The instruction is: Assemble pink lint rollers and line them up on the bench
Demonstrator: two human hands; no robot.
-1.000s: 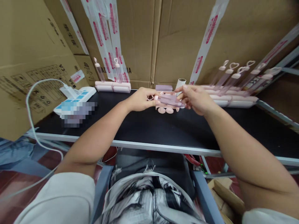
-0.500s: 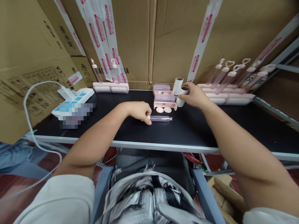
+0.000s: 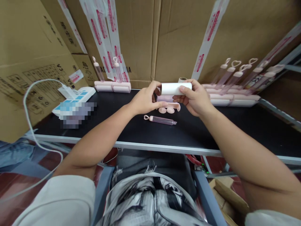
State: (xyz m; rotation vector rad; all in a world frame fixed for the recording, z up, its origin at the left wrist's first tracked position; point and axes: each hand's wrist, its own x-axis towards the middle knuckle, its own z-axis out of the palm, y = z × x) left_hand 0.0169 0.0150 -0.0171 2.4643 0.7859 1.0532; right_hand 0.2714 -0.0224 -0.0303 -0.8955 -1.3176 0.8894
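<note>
A white paper roll point(image 3: 175, 89) with a brown core lies level above the table. My right hand point(image 3: 196, 95) grips its right end, thumb on the front. My left hand point(image 3: 147, 98) is at the roll's left end, thumb held apart below and fingers curved beside the core opening; whether they touch it is unclear. Below both hands, a clear pinkish tube handle point(image 3: 162, 120) with a heart-shaped loop rests on the table. Behind it are two pink discs point(image 3: 170, 110) and a pink half-shell point(image 3: 175, 106), partly hidden by my hands.
A second white roll point(image 3: 182, 80) stands behind, mostly covered. Pink lint rollers point(image 3: 121, 87) with upright handles stand at the back left, and several more point(image 3: 244, 99) at the right. A power strip point(image 3: 75, 99) with a white cable is on the left. Cardboard point(image 3: 134, 40) walls the back.
My right hand has lifted one white roll off the table and turned it level, moving left. My left hand has let go of the tube handle and risen to the roll.
</note>
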